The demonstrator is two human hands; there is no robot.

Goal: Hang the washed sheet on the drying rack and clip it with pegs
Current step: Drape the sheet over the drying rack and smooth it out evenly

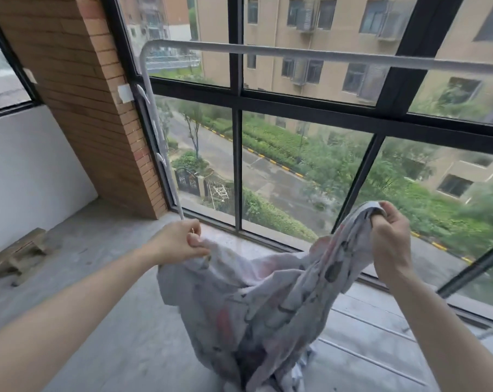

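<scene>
– Concrete floor (103, 278), brick pillar (78, 89) upper left, big black-framed window (236, 165) across the frame. What do we log for the rack?

– White drying rack (296, 55) bar runs across the top, bare. Sheet (253, 301) hangs bunched at lower centre, below the bar.

– Fingers?

– Our left hand (180, 241) pinches the sheet's edge; our right hand (391, 236) grips a raised corner, fingers curled round it.
</scene>
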